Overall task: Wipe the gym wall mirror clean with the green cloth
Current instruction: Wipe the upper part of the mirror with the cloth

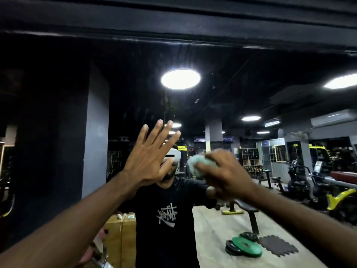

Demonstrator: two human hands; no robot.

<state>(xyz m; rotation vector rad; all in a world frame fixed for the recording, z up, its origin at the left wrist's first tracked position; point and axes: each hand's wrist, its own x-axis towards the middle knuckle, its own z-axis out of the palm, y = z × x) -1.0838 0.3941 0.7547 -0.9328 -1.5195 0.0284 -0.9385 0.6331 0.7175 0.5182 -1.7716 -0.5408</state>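
The gym wall mirror [241,89] fills the view and reflects the room and a person in a black T-shirt. My left hand [149,157] is raised at centre with fingers spread flat, palm toward the glass, holding nothing. My right hand [225,174] sits just right of it, blurred, closed around the pale green cloth [199,164], which bunches out at the hand's left side against the mirror. Much of the cloth is hidden under my fingers.
A dark beam [173,22] runs along the mirror's top. The reflection shows a bright ceiling light [180,79], a weight bench [248,207], green and black weight plates [244,246] on the floor, exercise machines [309,182] at right, and a dark pillar [58,132] at left.
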